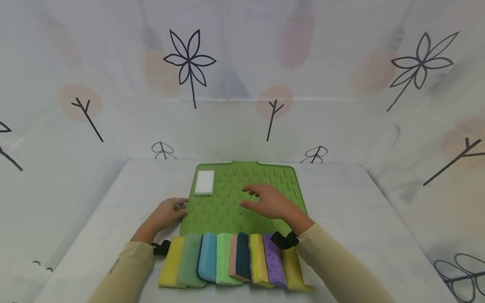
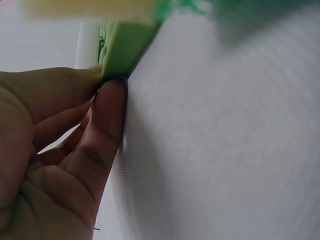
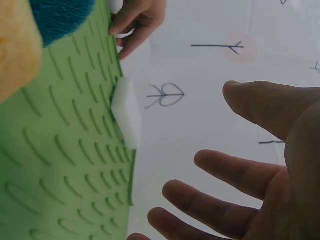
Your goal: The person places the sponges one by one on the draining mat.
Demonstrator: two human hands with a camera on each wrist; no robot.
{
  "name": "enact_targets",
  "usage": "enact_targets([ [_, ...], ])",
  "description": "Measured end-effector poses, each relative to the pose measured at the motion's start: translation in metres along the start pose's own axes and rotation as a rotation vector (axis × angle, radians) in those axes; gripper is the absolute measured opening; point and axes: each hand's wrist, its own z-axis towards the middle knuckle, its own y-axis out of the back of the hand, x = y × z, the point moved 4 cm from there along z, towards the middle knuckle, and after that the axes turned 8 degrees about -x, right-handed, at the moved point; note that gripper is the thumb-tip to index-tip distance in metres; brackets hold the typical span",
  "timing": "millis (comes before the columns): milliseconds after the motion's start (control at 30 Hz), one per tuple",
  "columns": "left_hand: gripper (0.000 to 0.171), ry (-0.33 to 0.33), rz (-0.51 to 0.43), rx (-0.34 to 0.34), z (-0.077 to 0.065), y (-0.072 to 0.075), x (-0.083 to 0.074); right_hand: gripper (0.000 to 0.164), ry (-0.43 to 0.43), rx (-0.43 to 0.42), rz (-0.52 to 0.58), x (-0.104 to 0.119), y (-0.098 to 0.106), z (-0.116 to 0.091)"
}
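A green ridged mat (image 1: 223, 216) lies flat on the table, with a white block-shaped sponge (image 1: 205, 182) on its far left corner. My left hand (image 1: 165, 214) is at the mat's left edge. In the left wrist view, its thumb and fingers pinch the mat's green edge (image 2: 129, 47). Above the middle of the mat hovers my right hand (image 1: 270, 202), holding nothing. Its fingers (image 3: 215, 200) spread apart from the thumb in the right wrist view, where the white sponge (image 3: 128, 115) stands out beyond them.
Along the mat's near edge runs a row of several sponges, among them a blue one (image 1: 207, 256), a light green one (image 1: 226, 261) and a purple one (image 1: 275, 263). My right wrist passes over the row's right end. White patterned cloth (image 1: 235, 122) rises behind the table.
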Motion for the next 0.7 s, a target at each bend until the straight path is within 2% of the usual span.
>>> enact_targets([
  [233, 0.050, 0.010, 0.012, -0.002, 0.000, -0.002, 0.001, 0.050, 0.009, -0.019, -0.009, -0.012, 0.003, -0.023],
  [700, 0.051, 0.023, 0.008, 0.004, 0.000, -0.001, 0.001, 0.053, -0.062, -0.050, 0.031, -0.037, 0.009, -0.064],
])
